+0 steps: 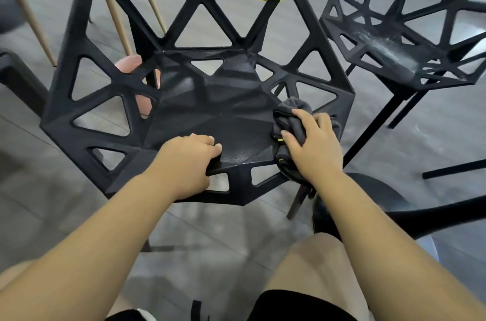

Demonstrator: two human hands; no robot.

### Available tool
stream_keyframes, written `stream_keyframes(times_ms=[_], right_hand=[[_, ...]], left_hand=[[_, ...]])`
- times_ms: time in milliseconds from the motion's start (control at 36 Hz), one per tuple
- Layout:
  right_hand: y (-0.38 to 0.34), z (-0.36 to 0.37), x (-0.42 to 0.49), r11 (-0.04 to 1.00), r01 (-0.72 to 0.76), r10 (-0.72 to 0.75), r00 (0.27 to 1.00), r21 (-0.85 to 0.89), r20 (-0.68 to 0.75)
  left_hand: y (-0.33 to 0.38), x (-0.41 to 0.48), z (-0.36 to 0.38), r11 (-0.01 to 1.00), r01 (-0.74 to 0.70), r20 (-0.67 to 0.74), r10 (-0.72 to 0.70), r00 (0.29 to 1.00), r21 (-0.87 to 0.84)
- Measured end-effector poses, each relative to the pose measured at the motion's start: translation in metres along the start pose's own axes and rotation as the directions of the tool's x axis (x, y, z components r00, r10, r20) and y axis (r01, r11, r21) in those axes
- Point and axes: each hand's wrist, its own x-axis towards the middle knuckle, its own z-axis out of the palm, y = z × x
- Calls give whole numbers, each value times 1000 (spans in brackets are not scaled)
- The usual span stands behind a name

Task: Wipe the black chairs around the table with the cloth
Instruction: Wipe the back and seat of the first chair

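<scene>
Fingers of the right hand bunch the cloth against the chair at frame centre, while the left hand curls over its front edge, apparently steadying it.

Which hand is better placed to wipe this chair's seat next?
The right hand: it grips the cloth on the right side of the chair seat. The left hand holds no cloth; it grips the seat's front edge, probably steadying the chair.
</scene>
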Motion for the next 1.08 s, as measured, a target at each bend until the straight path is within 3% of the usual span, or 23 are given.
stream_keyframes(times_ms=[139, 278, 361, 417, 500, 639, 750, 944, 1083], right_hand=[[-8, -6, -30, 993, 109, -110, 994, -54, -3], [0, -16, -42, 922, 309, -324, 945, -234, -30], [18, -27, -23, 887, 275, -321, 944, -370, -70], [30, -38, -1, 897, 171, -237, 964, -406, -117], [32, -47, 22, 925, 22, -66, 992, -380, -105], [9, -36, 4, 926, 10, -21, 999, -377, -24], [-2, -24, -10, 932, 91, -48, 991, -352, 128], [6, -32, -8, 972, 171, -153, 982, -163, 114], [9, -23, -32, 937, 346, -339, 934, -48, 116]], left_hand=[[-5, -25, 4, 998, -45, 0, 45, 999, 52], [-11, -49, 9, 996, -82, 16, 81, 997, 24], [-11, -52, 1, 994, -111, 46, 110, 993, 4], [-12, -44, -9, 993, -103, 79, 108, 991, -65], [-12, -23, -16, 982, -91, 49, 101, 994, -165], [4, 19, 11, 970, -7, 45, 19, 999, -241], [11, 28, 32, 980, 22, -60, -34, 998, -200], [5, 35, 37, 979, -1, -234, -48, 971, -206], [7, 44, 37, 980, 35, -290, -92, 953, -197]])
